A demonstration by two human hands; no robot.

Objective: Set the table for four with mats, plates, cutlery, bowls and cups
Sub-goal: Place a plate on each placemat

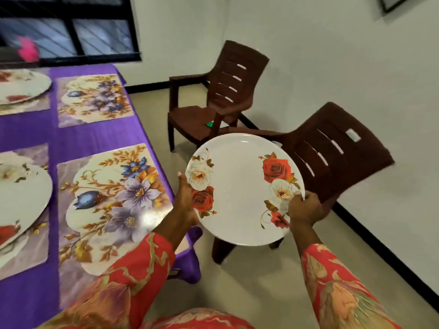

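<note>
- Head view, held item: plate, white with rose prints, up in the air off the table's right edge, over the floor and in front of the near chair.
- Left hand: grips the plate's left rim, thumb on top, fingers hidden below.
- Right hand: curled round the right rim, pinching it.
- Handling, as I judge it: stiff, light for its width, glossy and so slippery; likely chips if dropped. Opposite rims are the sound hold, as here.
- Table, purple cloth: four mats. The two left mats carry plates, one far, one near, both cut off by the frame.
- Near right mat: bare, just beside the left hand; probably the next spot.
- Far right mat: bare.
- Edges and room: the table edge lies between plate and mat, so the plate must pass level above it. Far chair stands well apart by the wall; open floor between.
</note>
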